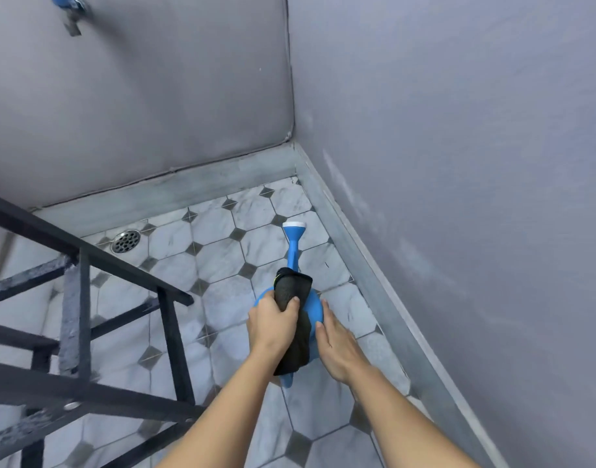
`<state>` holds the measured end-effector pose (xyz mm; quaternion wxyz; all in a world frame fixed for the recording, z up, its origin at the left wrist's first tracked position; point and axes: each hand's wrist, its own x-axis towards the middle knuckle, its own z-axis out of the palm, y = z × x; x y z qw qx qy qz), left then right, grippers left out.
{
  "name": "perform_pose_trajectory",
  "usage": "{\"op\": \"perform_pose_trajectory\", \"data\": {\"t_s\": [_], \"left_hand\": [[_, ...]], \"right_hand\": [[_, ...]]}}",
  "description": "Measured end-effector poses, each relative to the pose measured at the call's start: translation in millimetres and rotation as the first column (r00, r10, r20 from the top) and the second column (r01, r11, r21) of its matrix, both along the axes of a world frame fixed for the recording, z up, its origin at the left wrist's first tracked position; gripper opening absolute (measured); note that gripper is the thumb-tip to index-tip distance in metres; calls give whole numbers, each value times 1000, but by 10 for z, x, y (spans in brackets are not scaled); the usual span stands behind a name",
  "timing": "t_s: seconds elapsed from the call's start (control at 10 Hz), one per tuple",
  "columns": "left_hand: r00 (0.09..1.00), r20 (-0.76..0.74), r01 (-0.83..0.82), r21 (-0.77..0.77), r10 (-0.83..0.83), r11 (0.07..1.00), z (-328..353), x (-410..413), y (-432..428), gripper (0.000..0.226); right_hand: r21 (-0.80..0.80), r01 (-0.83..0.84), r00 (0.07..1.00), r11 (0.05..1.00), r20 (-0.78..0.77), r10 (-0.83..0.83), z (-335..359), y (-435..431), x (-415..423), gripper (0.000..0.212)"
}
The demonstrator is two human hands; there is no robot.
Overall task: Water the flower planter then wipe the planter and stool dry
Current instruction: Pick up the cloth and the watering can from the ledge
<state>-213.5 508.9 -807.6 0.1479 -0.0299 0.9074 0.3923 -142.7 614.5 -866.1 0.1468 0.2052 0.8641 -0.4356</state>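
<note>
Blue plastic formed the watering can [315,308], which sat between the two hands, low by the tiled floor [218,251] near the corner of the grey walls. Whether it rested on the tiles could not be told. Its long axis ran straight away from the person: the handle end lay by the wrists, and the spout's white rose [294,225] pointed beyond the fingertips toward the far wall. A black cloth [289,287] was draped along its top. The left hand [273,324] curled fingers and thumb round that cloth, gripping it. The right hand [337,346] lay flat, fingers straight, against the can's right side. Left of the left hand stood a black metal railing [77,265].
</note>
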Motion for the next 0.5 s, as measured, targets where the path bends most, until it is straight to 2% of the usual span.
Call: {"op": "perform_pose_trajectory", "data": {"t_s": [0.3,0.4,0.5], "left_hand": [[999,8,-32,-18,32,999,-411,10,100,31],[997,74,7,-74,-2,997,-361,2,131,41],[996,90,45,-221,-26,974,-250,-29,128,58]], "right_hand": [[38,-69,988,997,141,64,-338,112,-148,56],[78,-117,977,990,190,100,-246,159,-209,57],[118,-80,983,990,175,58,-138,158,-214,58]]}}
